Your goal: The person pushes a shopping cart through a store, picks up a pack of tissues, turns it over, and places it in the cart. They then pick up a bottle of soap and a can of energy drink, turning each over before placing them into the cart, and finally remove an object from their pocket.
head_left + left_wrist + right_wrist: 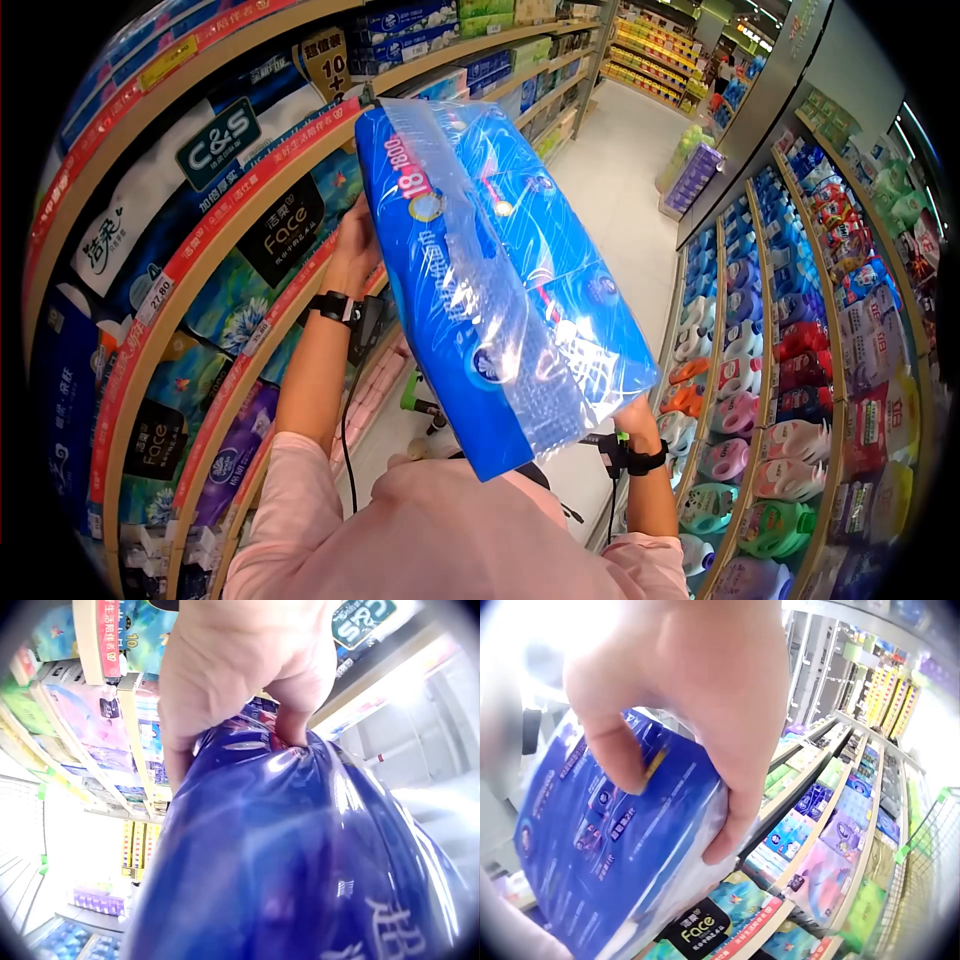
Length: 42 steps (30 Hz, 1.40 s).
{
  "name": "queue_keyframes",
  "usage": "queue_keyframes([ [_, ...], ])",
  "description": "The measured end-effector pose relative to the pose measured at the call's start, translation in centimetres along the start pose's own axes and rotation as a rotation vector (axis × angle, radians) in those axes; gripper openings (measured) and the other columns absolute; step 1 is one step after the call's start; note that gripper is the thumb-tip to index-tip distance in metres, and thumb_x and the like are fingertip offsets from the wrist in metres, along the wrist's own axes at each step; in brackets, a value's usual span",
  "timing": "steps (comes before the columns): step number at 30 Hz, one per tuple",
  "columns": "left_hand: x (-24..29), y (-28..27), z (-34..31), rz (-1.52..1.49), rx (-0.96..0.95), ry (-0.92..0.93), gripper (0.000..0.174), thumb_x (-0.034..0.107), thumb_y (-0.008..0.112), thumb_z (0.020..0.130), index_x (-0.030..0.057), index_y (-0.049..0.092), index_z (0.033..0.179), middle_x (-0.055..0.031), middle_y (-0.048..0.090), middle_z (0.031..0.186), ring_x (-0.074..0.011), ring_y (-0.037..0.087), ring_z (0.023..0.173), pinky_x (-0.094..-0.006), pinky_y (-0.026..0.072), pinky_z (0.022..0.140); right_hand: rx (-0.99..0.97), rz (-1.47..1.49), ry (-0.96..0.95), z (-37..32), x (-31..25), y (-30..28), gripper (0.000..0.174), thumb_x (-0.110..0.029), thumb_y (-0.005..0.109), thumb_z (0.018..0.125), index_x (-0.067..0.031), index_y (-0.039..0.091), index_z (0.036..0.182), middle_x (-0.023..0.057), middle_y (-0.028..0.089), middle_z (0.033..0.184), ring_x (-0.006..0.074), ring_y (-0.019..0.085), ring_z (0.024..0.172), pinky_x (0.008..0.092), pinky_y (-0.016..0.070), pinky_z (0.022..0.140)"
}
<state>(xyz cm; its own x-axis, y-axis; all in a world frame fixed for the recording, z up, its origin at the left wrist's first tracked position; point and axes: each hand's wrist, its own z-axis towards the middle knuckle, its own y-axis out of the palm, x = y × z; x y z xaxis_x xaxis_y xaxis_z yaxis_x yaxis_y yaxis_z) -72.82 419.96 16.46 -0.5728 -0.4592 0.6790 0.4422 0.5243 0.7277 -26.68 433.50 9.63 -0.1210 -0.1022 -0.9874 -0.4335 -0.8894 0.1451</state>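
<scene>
A large blue multipack of tissues [440,270], wrapped in shiny clear film, is held up at a slant in front of the person's chest. The left hand [357,237] grips its far left end; in the left wrist view, thumb and fingers pinch the gathered blue wrapping [247,795]. At the near right corner, the right hand [636,420] holds the other end. The right wrist view shows the thumb on the printed blue face [615,817] and the fingers curled over the pack's edge. In the head view, the pack hides most of both hands' fingers.
Left of the person, a shelf [190,262] holds packs of paper goods. Bottles and bags of detergent [740,350] line the shelves at right. The aisle floor [625,140] runs ahead towards yellow shelves [650,60]. A wire shopping cart [926,862] shows in the right wrist view.
</scene>
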Motion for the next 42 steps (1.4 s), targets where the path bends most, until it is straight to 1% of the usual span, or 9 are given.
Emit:
queue_keyframes([
  [7,0.7,-0.3,1.4,0.116,-0.211,-0.051,0.049,0.048,0.050,0.101,0.0065,0.061,0.126,-0.0084,0.068,0.120,-0.0211,0.066,0.102,-0.0382,0.0529,0.091,0.127,0.078,-0.119,1.6,-0.5,-0.8,0.090,-0.041,0.075,0.087,-0.0011,0.024,0.150,0.0095,0.047,0.139,0.0189,0.047,0.126,0.0353,0.0405,0.105],
  [12,1.4,1.3,-0.2,0.091,-0.314,0.092,0.062,0.055,0.040,0.102,0.0044,0.052,0.135,-0.0095,0.060,0.133,-0.0230,0.055,0.124,-0.0407,0.0411,0.108,0.396,0.108,-0.123,3.4,-7.1,0.3,0.072,-0.060,0.034,0.102,-0.0043,0.035,0.148,0.0102,0.053,0.136,0.0233,0.054,0.121,0.0399,0.0464,0.101],
  [15,2.6,2.9,-2.1,0.150,-0.396,0.165,0.059,0.052,0.043,0.102,0.0043,0.051,0.136,-0.0087,0.060,0.132,-0.0216,0.057,0.121,-0.0392,0.0435,0.106,0.389,0.385,-0.169,4.1,-6.6,-4.3,0.053,-0.048,0.039,0.104,-0.0046,0.052,0.132,0.0106,0.064,0.116,0.0268,0.063,0.105,0.0408,0.0517,0.092],
  [20,3.4,4.6,-2.5,0.175,-0.437,0.303,0.046,0.012,0.069,0.092,0.0041,0.051,0.135,-0.0062,0.063,0.123,-0.0168,0.060,0.111,-0.0332,0.0468,0.097,0.361,0.573,-0.476,6.4,-7.3,-6.2,0.039,-0.038,0.046,0.101,-0.0062,0.057,0.121,0.0132,0.065,0.113,0.0286,0.065,0.100,0.0434,0.0556,0.084],
  [25,5.3,7.2,-3.5,0.197,-0.460,0.356,0.043,0.015,0.067,0.095,0.0039,0.052,0.133,-0.0070,0.064,0.122,-0.0171,0.061,0.110,-0.0329,0.0467,0.099,0.354,0.175,-0.663,6.0,-8.2,-10.8,0.041,-0.039,0.051,0.099,-0.0048,0.060,0.119,0.0119,0.067,0.112,0.0280,0.065,0.100,0.0449,0.0558,0.085],
  [33,7.8,7.6,-5.8,0.264,-0.485,0.190,0.046,0.041,0.039,0.107,0.0042,0.056,0.130,-0.0094,0.066,0.117,-0.0179,0.065,0.102,-0.0346,0.0536,0.091,0.277,0.467,-0.361,5.0,-12.0,-14.5,0.037,-0.037,0.051,0.099,-0.0056,0.062,0.116,0.0108,0.069,0.109,0.0262,0.066,0.098,0.0429,0.0561,0.085],
  [37,7.5,5.7,-5.5,0.202,-0.848,0.315,0.034,0.010,0.060,0.098,0.0052,0.057,0.131,-0.0093,0.067,0.118,-0.0160,0.066,0.102,-0.0327,0.0560,0.090,0.228,0.582,-0.158,4.5,-12.2,-13.1,0.036,-0.036,0.052,0.099,-0.0060,0.062,0.114,0.0102,0.069,0.108,0.0252,0.067,0.097,0.0419,0.0563,0.086],
  [38,8.3,6.0,-5.9,0.325,-0.746,0.321,0.043,-0.001,0.067,0.089,0.0077,0.059,0.130,-0.0088,0.068,0.117,-0.0159,0.068,0.098,-0.0325,0.0580,0.085,0.287,0.619,-0.138,4.4,-12.4,-12.4,0.037,-0.037,0.053,0.098,-0.0055,0.062,0.116,0.0094,0.070,0.111,0.0235,0.067,0.098,0.0401,0.0564,0.086],
  [42,8.4,7.8,-5.1,0.321,-0.572,0.307,0.041,0.002,0.065,0.091,0.0075,0.059,0.130,-0.0088,0.068,0.117,-0.0165,0.068,0.097,-0.0320,0.0577,0.084,0.141,0.700,-0.077,5.1,-13.3,-8.2,0.041,-0.038,0.055,0.098,-0.0039,0.060,0.121,0.0115,0.069,0.114,0.0257,0.066,0.101,0.0411,0.0562,0.089],
])
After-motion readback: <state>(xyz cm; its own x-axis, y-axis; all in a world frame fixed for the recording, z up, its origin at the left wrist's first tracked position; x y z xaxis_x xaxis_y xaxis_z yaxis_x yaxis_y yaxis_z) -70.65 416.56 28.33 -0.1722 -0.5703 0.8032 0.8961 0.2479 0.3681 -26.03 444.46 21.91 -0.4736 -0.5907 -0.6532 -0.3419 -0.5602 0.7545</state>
